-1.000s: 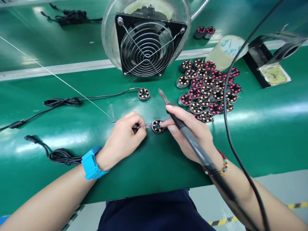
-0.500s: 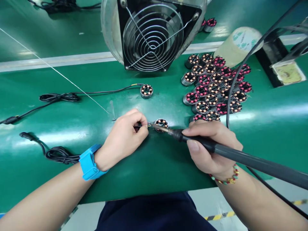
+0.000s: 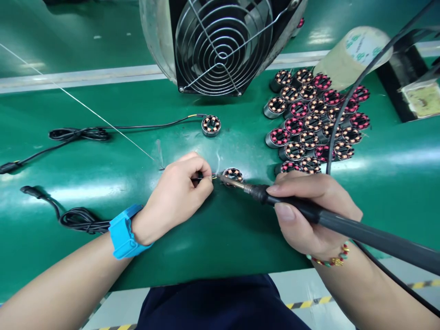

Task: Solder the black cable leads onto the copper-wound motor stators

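Note:
A small round motor stator (image 3: 233,175) with copper coils lies on the green bench (image 3: 213,229). My left hand (image 3: 178,195), with a blue wrist strap (image 3: 124,230), pinches a thin black cable end right beside the stator, and a fine solder wire (image 3: 82,106) runs in from the far left to the same spot. My right hand (image 3: 309,213) grips a black soldering iron (image 3: 330,220) like a pen. Its tip (image 3: 223,179) touches the joint between the cable end and the stator, and a wisp of smoke rises there.
A caged extraction fan (image 3: 223,46) stands behind the work. A pile of several stators (image 3: 316,123) lies to the right, next to a tape roll (image 3: 354,55). Another stator with a cable (image 3: 211,125) and coiled black cables (image 3: 79,220) lie on the left.
My right hand swung the soldering iron from pointing up and away down to the joint by the stator. My left hand kept its pinch in place.

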`<move>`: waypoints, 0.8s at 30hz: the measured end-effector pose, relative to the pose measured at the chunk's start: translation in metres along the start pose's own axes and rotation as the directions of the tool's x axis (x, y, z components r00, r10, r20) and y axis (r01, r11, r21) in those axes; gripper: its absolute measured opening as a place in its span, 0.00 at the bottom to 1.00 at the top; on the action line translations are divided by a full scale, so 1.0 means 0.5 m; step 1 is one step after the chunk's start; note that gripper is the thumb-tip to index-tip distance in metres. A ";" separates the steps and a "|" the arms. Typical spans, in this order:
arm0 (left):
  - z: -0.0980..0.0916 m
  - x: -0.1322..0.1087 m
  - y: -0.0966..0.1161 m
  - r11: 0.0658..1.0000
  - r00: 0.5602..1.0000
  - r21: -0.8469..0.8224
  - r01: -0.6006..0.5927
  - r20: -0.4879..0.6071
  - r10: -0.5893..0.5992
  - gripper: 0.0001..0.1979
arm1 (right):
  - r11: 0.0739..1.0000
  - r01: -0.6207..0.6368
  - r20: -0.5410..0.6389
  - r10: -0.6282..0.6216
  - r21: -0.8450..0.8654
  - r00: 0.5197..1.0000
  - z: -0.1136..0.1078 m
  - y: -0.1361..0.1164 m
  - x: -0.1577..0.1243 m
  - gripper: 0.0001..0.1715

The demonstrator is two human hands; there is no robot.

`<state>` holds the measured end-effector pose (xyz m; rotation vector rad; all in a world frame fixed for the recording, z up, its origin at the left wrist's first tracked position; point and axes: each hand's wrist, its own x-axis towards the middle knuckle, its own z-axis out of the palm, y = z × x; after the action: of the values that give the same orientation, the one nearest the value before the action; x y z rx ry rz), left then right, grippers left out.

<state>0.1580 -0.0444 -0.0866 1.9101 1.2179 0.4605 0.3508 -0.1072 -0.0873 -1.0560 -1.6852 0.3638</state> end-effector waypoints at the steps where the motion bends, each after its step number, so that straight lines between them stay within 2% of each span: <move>1: 0.000 0.000 0.000 1.000 1.000 0.000 0.003 0.002 -0.003 0.07 | 1.000 -0.002 0.017 0.002 0.001 1.000 0.000 -0.001 0.001 0.05; 9: -0.001 0.001 0.002 0.999 0.999 0.003 0.035 -0.001 -0.035 0.06 | 1.000 -0.014 0.063 0.013 0.011 0.998 0.001 -0.004 0.004 0.07; 16: -0.002 0.000 0.004 0.999 0.999 0.016 0.045 0.002 -0.045 0.06 | 1.000 -0.024 -0.005 0.024 -0.005 1.000 0.001 0.006 -0.005 0.10; 19: -0.002 0.001 0.003 0.999 0.999 0.015 0.038 -0.004 -0.038 0.06 | 0.998 -0.027 0.052 0.031 -0.062 0.998 0.003 0.008 -0.005 0.14; 22: -0.003 0.001 0.003 0.999 0.999 0.013 0.033 -0.010 -0.033 0.06 | 0.988 -0.108 0.107 0.120 -0.112 0.987 0.010 0.009 -0.008 0.23; 24: -0.003 0.002 0.002 0.999 0.999 0.007 0.034 -0.010 -0.033 0.05 | 0.985 -0.156 0.123 0.164 -0.072 0.979 0.018 0.008 -0.010 0.27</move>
<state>0.1582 -0.0433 -0.0849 1.8929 1.2576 0.4485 0.3450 -0.1066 -0.0969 -1.2412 -1.7389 0.4949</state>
